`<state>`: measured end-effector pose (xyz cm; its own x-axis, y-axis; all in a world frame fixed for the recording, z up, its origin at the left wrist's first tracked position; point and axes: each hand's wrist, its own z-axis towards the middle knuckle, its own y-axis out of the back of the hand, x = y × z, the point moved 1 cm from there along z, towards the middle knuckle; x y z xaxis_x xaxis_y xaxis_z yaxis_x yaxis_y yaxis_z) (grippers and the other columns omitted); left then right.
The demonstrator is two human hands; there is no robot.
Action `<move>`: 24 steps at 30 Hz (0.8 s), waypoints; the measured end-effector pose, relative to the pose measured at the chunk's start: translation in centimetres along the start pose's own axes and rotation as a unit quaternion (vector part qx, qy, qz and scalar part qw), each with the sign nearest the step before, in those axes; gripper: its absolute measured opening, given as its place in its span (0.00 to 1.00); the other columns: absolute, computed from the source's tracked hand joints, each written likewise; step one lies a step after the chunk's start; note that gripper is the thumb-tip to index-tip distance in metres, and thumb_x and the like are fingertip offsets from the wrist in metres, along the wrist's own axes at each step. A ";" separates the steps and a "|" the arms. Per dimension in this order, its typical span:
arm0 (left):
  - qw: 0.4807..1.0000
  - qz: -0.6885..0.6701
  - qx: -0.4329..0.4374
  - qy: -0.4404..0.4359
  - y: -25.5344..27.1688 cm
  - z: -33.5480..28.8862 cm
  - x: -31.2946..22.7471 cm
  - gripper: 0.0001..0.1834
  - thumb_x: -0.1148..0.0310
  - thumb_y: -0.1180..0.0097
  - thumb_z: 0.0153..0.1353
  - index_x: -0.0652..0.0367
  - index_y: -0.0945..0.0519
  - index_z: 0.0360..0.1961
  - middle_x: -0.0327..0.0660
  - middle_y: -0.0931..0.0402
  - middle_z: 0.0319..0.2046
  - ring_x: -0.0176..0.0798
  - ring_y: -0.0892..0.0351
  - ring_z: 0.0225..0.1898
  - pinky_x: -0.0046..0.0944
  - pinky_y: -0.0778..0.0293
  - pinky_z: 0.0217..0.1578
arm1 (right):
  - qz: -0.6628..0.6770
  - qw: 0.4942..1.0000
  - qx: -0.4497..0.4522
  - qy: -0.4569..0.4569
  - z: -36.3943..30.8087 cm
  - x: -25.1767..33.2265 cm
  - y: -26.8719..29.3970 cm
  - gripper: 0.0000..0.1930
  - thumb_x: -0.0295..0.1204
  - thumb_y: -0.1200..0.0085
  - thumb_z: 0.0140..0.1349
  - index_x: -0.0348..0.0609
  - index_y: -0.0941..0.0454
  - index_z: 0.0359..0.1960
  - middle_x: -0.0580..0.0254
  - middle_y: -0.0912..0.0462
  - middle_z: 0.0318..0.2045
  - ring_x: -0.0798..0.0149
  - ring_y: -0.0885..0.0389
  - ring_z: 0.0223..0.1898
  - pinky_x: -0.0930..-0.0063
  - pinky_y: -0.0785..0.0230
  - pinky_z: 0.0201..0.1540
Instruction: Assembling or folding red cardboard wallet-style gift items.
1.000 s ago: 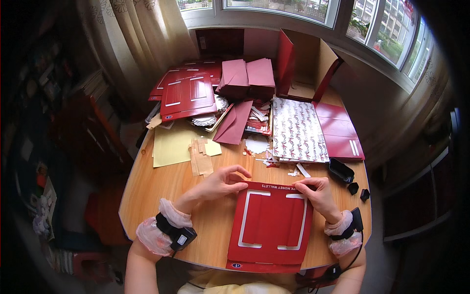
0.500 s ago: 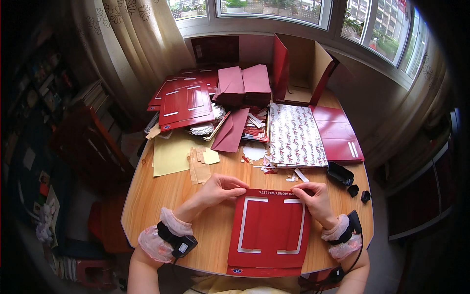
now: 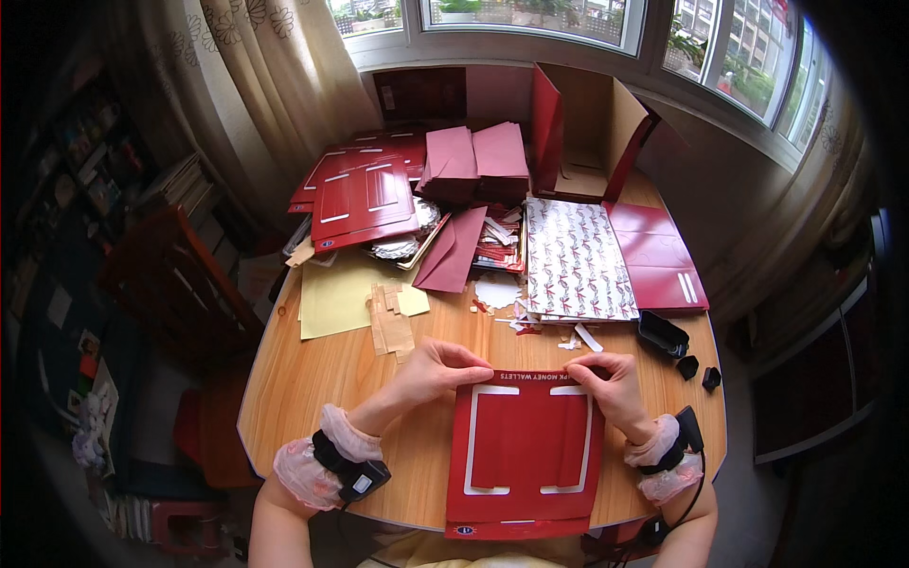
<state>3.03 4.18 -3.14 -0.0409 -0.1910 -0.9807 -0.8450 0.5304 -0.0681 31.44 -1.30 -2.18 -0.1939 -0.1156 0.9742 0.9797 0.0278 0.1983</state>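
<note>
A red die-cut cardboard sheet (image 3: pixel 527 440) lies before me at the table's near edge, with white-edged bracket-shaped slots on its left and right sides. My left hand (image 3: pixel 437 371) is closed, pinching the strip along the sheet's far edge near the left corner. At the far right corner, my right hand (image 3: pixel 612 387) is closed on the same strip between thumb and fingers. The near end of the sheet reaches the table's front edge by my lap.
Red cardboard sheets (image 3: pixel 363 204), pink envelope stacks (image 3: pixel 473 163) and an open brown-lined box (image 3: pixel 578 123) stand at the back. Patterned paper (image 3: pixel 579 260) lies right of centre, near paper scraps (image 3: pixel 494 293). Yellow paper (image 3: pixel 331 298) lies left; a black case (image 3: pixel 662 334) lies right.
My left hand has shifted slightly right along the far strip. The sheet has turned a little and lies straighter. My right hand keeps its hold.
</note>
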 end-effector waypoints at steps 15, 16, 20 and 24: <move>0.991 0.086 0.091 -0.048 -0.9 -0.1 -0.3 0.15 0.67 0.38 0.62 0.64 0.17 0.47 0.39 0.16 0.37 0.25 0.21 0.38 0.25 0.26 0.41 | 0.002 1.000 0.025 -0.014 0.1 0.4 -0.8 0.06 0.24 0.41 0.62 0.32 0.15 0.34 0.63 0.15 0.29 0.77 0.21 0.30 0.83 0.28 0.33; 0.991 0.085 0.091 -0.047 -1.0 0.0 -0.1 0.15 0.67 0.38 0.62 0.64 0.17 0.47 0.39 0.16 0.37 0.25 0.21 0.38 0.25 0.26 0.41 | -0.007 0.999 0.038 -0.010 0.0 0.3 -1.3 0.07 0.25 0.41 0.62 0.33 0.15 0.35 0.64 0.15 0.29 0.77 0.21 0.29 0.83 0.28 0.33; 0.996 0.035 0.078 -0.035 -1.0 0.2 0.2 0.13 0.70 0.38 0.62 0.64 0.16 0.47 0.38 0.16 0.36 0.23 0.22 0.36 0.24 0.26 0.39 | 0.040 0.997 0.064 -0.023 0.6 -0.7 -1.0 0.08 0.27 0.43 0.65 0.33 0.16 0.38 0.66 0.15 0.30 0.77 0.21 0.29 0.83 0.28 0.33; 0.998 -0.042 0.036 -0.003 -0.4 0.1 0.4 0.12 0.70 0.38 0.62 0.64 0.15 0.45 0.39 0.16 0.36 0.25 0.20 0.36 0.24 0.25 0.38 | 0.037 0.993 0.082 -0.076 0.5 -0.1 0.5 0.09 0.27 0.44 0.65 0.33 0.16 0.40 0.65 0.16 0.31 0.78 0.21 0.31 0.84 0.28 0.33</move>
<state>3.37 3.99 -3.48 0.0310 -0.2323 -0.9722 -0.8053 0.5703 -0.1619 31.96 -0.82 -2.13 -0.1392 0.0443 0.9893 0.9726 0.1941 0.1282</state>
